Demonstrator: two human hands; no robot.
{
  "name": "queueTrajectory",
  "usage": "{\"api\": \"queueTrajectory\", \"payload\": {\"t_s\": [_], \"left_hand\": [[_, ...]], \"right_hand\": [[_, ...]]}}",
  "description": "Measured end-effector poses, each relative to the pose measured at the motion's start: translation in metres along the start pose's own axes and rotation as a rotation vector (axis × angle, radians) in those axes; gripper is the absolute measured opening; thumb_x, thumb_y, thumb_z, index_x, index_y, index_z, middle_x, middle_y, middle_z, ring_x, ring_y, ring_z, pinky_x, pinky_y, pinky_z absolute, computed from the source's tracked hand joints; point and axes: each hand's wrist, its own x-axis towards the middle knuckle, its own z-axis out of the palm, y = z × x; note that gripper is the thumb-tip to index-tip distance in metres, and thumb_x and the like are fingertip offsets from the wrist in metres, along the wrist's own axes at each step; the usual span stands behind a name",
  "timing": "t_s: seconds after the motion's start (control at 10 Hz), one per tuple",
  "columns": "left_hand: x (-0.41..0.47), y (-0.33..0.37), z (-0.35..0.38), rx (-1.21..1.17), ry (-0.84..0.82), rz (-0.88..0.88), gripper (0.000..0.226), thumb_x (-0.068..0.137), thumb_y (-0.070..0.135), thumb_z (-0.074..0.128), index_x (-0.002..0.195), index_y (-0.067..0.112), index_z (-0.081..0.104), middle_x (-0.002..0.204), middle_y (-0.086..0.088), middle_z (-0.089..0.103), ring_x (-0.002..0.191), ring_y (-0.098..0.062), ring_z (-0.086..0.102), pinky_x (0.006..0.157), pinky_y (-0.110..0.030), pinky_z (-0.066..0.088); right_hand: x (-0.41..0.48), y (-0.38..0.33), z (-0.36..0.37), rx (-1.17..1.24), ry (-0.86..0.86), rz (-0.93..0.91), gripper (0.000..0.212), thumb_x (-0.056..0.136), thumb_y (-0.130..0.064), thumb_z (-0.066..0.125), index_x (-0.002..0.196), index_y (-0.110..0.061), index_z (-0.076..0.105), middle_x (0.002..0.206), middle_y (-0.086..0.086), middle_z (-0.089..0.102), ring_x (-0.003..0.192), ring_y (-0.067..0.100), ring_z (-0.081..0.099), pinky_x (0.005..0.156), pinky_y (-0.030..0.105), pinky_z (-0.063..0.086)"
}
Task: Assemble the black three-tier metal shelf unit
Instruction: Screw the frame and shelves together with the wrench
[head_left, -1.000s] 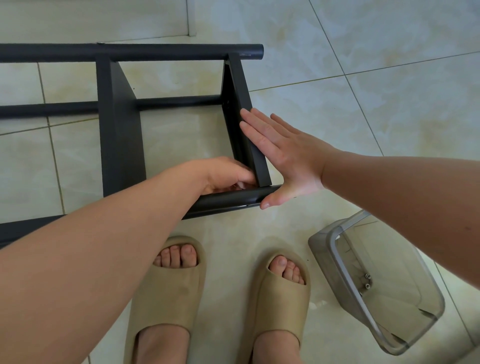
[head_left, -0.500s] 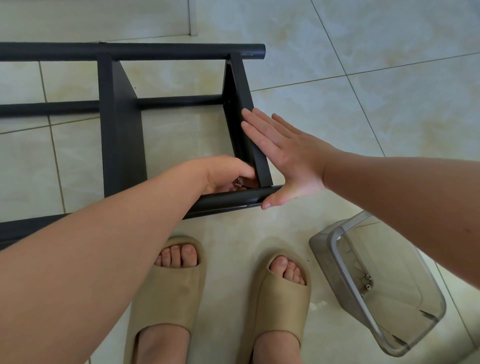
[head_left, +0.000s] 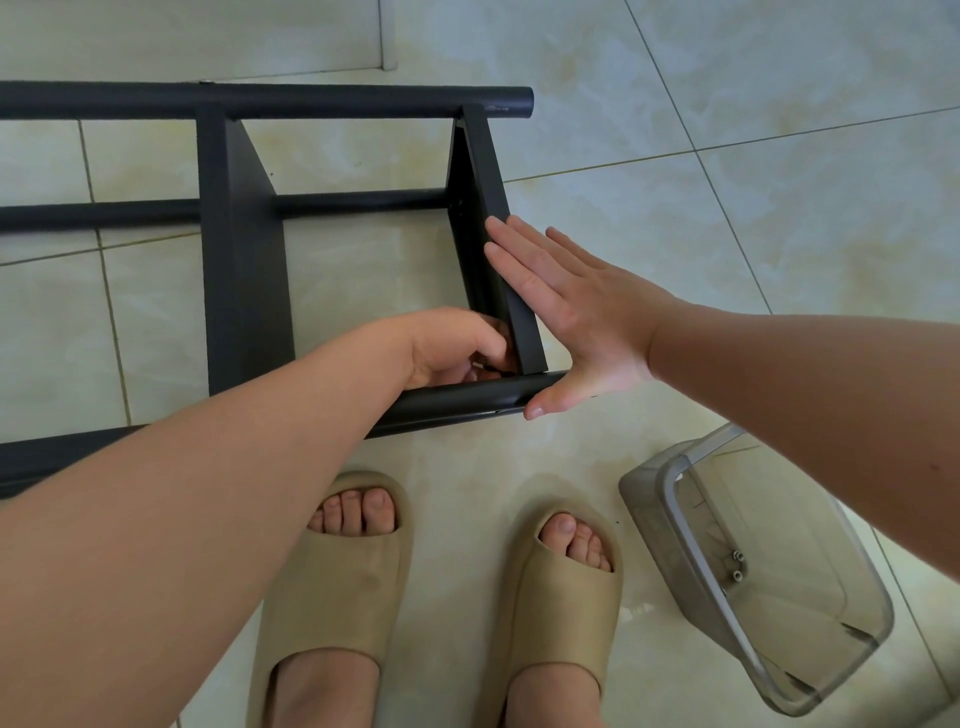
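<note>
A: Where's the black metal shelf frame (head_left: 311, 101)?
B: On its side on the pale tile floor (head_left: 753, 249). Long tubes run L–R, flat black end panel (head_left: 480, 166) at the R end.
A: Hands?
B: The right hand (head_left: 576, 306) is flat, fingers straight, pressing the panel's outer face. The left hand (head_left: 457, 348) is curled at the inner corner; what its grip pinches is hidden, can't tell.
A: Any change vs 0.5 s ago?
B: Approx. none. Frame and both hands in the same spots.

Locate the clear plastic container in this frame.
In the head view, the clear plastic container sits at lower right on the tiled floor, just right of the right sandal and below the right forearm, apart from the black shelf frame.
</note>
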Motion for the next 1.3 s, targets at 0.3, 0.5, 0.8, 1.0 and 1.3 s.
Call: {"api": "queueTrajectory", "payload": {"t_s": [0.3, 0.5, 0.8, 1.0, 1.3], "left_hand": [[-0.0020, 0.0002, -0.0006, 0.188, 0.043, -0.021, 0.012, 0.089, 0.004, 0.060, 0.091, 0.007, 0.071, 0.073, -0.008, 0.068, 0.068, -0.022, 0.066, 0.069, -0.031, 0.053], [0.0002, -0.0013, -0.0022, 0.105, 0.020, 0.004, 0.014, 0.091, -0.005, 0.056, 0.097, 0.003, 0.065, 0.072, -0.009, 0.065, 0.068, -0.021, 0.063, 0.068, -0.029, 0.055], [-0.0027, 0.0020, 0.0022, 0.153, -0.003, -0.151, 0.013, 0.094, 0.014, 0.054, 0.090, 0.011, 0.066, 0.074, -0.007, 0.063, 0.064, -0.020, 0.059, 0.062, -0.028, 0.049], [-0.0020, 0.0005, 0.0003, 0.191, 0.065, -0.031, 0.023, 0.089, 0.002, 0.060, 0.110, -0.003, 0.069, 0.090, -0.017, 0.067, 0.083, -0.029, 0.064, 0.080, -0.037, 0.053], [0.0016, -0.0019, -0.0032, 0.043, -0.010, 0.011, 0.022, 0.091, -0.007, 0.053, 0.106, 0.002, 0.065, 0.088, -0.015, 0.069, 0.076, -0.025, 0.068, 0.079, -0.037, 0.056]], "right_hand": [[0.0005, 0.0000, 0.0001, 0.005, -0.003, 0.000, 0.143, 0.061, -0.098, 0.039, 0.159, -0.010, -0.016, 0.166, 0.007, -0.025, 0.153, 0.021, -0.023, 0.126, 0.042, -0.008], [0.0001, 0.0001, 0.0003, 0.016, 0.000, 0.001, 0.143, 0.061, -0.098, 0.040, 0.159, -0.011, -0.016, 0.166, 0.007, -0.024, 0.153, 0.021, -0.023, 0.126, 0.043, -0.007], [0.0001, -0.0006, 0.0002, 0.013, 0.000, 0.000, 0.143, 0.061, -0.098, 0.039, 0.159, -0.010, -0.015, 0.166, 0.007, -0.025, 0.153, 0.020, -0.024, 0.126, 0.042, -0.008], [0.0002, -0.0002, 0.0003, 0.010, 0.002, -0.001, 0.143, 0.061, -0.098, 0.040, 0.159, -0.010, -0.016, 0.166, 0.007, -0.025, 0.153, 0.021, -0.024, 0.126, 0.042, -0.008], [-0.0002, -0.0004, -0.0003, 0.010, 0.005, -0.006, 0.142, 0.062, -0.098, 0.038, 0.159, -0.010, -0.015, 0.166, 0.007, -0.024, 0.153, 0.021, -0.024, 0.126, 0.042, -0.008]]}}
